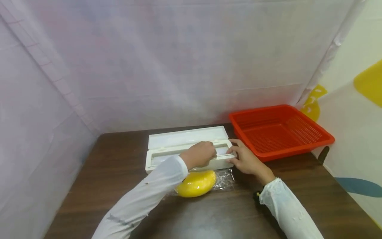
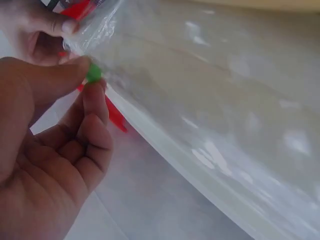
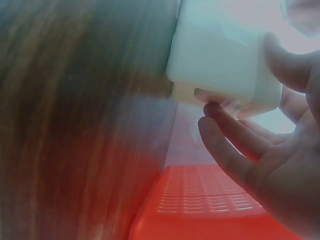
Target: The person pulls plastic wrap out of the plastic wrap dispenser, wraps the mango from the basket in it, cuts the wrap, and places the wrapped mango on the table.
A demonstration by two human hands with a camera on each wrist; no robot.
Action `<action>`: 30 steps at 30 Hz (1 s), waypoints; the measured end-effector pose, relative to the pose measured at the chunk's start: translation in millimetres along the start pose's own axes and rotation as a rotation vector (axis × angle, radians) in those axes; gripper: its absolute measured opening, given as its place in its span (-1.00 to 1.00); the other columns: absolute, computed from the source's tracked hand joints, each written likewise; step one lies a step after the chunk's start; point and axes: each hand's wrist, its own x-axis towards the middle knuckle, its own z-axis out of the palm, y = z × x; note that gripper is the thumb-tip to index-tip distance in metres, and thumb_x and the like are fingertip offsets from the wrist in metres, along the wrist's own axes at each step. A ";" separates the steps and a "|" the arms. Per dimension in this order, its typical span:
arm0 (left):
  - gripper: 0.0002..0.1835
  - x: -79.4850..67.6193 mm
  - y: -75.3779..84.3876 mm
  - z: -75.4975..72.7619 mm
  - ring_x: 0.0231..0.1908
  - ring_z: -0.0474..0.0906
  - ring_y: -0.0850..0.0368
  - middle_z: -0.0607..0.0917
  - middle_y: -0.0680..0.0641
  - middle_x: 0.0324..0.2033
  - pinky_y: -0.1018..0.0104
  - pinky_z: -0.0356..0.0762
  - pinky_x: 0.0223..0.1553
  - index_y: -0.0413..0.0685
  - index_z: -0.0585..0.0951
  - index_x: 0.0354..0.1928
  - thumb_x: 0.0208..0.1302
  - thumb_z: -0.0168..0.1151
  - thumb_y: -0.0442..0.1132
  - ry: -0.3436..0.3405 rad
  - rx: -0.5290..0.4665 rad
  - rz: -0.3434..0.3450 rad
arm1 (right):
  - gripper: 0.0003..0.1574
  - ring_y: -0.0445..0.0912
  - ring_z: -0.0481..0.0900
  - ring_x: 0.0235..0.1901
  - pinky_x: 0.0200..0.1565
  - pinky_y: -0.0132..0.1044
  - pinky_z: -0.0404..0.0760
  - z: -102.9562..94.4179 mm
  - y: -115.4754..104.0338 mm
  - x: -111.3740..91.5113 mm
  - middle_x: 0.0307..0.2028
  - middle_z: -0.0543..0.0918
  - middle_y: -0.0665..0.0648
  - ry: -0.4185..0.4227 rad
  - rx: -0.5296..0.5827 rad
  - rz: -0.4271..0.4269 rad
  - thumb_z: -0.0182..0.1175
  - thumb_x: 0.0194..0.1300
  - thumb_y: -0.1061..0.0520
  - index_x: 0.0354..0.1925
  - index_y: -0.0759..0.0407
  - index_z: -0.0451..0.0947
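Note:
A long white cling film box point(image 1: 186, 158) lies on the table with its lid point(image 1: 188, 136) hinged back. My left hand point(image 1: 200, 154) is over the box's front edge, right of its middle. In the left wrist view, its thumb and forefinger pinch a small green slider point(image 2: 93, 73) at the box edge, beside clear cling film point(image 2: 215, 95). My right hand point(image 1: 246, 159) grips the right end of the box, thumb on one side and fingers on the other. Just in front lies a smooth yellow, curved fruit-like item point(image 1: 196, 183) on crumpled film, partly behind the left sleeve.
A red plastic basket point(image 1: 280, 154) with slotted walls stands at the back right, close to the box's right end. Behind the brown table point(image 1: 119, 159) hangs a whitish sheet point(image 1: 179, 66), with another sheet at the left and a patterned one at the right.

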 end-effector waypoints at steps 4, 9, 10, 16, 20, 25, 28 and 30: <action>-0.73 -20.8 -10.9 -2.1 -0.14 0.69 0.07 0.79 -0.02 -0.21 0.30 0.64 0.04 -0.05 0.79 -0.11 0.20 0.29 -0.45 -0.014 -0.102 -0.041 | -0.79 0.29 0.49 0.22 0.23 0.18 0.49 -0.3 3.3 0.1 0.36 0.37 0.39 0.000 -0.001 0.013 0.50 0.14 0.10 -0.28 0.06 0.65; -0.80 -51.1 -24.1 -2.2 -0.19 0.68 0.06 0.78 -0.04 -0.24 0.25 0.65 0.00 -0.08 0.79 -0.10 0.31 0.28 -0.38 -0.022 -0.159 -0.093 | -0.80 0.29 0.50 0.22 0.25 0.20 0.48 -0.6 5.4 -1.6 0.36 0.39 0.38 -0.007 -0.003 0.032 0.49 0.15 0.10 -0.29 0.05 0.65; -0.82 -57.7 -26.6 -2.5 -0.24 0.66 0.08 0.76 -0.04 -0.29 0.25 0.66 -0.04 -0.08 0.79 -0.12 0.30 0.29 -0.37 -0.020 -0.165 -0.107 | -0.80 0.28 0.50 0.21 0.24 0.20 0.48 -0.8 5.7 -1.9 0.36 0.39 0.38 -0.009 -0.006 0.034 0.49 0.15 0.10 -0.28 0.05 0.65; -0.84 -104.7 -44.3 -3.3 -0.38 0.57 0.12 0.69 0.03 -0.45 0.22 0.65 -0.18 -0.04 0.81 -0.26 0.22 0.32 -0.40 0.014 -0.150 -0.180 | -0.81 0.32 0.49 0.24 0.27 0.23 0.46 -5.7 8.4 -4.7 0.37 0.39 0.40 -0.019 -0.034 0.042 0.48 0.17 0.09 -0.27 0.05 0.66; -0.83 -134.3 -57.0 0.2 -0.38 0.59 0.11 0.69 0.00 -0.44 0.23 0.66 -0.24 -0.08 0.81 -0.22 0.22 0.33 -0.42 0.084 -0.134 -0.185 | -0.83 0.33 0.51 0.21 0.22 0.22 0.49 -12.3 9.6 -7.1 0.36 0.40 0.41 -0.013 -0.040 0.041 0.47 0.17 0.12 -0.28 0.06 0.67; -0.85 -155.3 -66.2 1.4 -0.46 0.53 0.14 0.63 -0.01 -0.50 0.33 0.59 -0.41 -0.14 0.81 -0.25 0.17 0.37 -0.45 0.194 -0.112 -0.143 | -0.84 0.32 0.54 0.18 0.18 0.21 0.52 -17.9 10.7 -9.3 0.35 0.40 0.42 -0.004 -0.042 0.038 0.46 0.17 0.13 -0.27 0.10 0.68; -0.85 -162.0 -68.3 0.3 -0.48 0.51 0.16 0.61 0.00 -0.51 0.36 0.56 -0.44 -0.15 0.81 -0.26 0.14 0.39 -0.46 0.225 -0.112 -0.127 | -0.83 0.32 0.52 0.21 0.23 0.23 0.49 -18.5 10.4 -9.8 0.36 0.40 0.41 -0.006 -0.045 0.044 0.46 0.18 0.12 -0.26 0.10 0.68; -0.84 -166.0 -69.4 -1.6 -0.48 0.51 0.17 0.60 0.00 -0.51 0.36 0.56 -0.44 -0.15 0.81 -0.27 0.12 0.40 -0.48 0.231 -0.112 -0.131 | -0.82 0.33 0.50 0.24 0.25 0.24 0.46 -18.2 10.0 -9.5 0.37 0.40 0.41 -0.010 -0.047 0.047 0.46 0.18 0.11 -0.26 0.11 0.68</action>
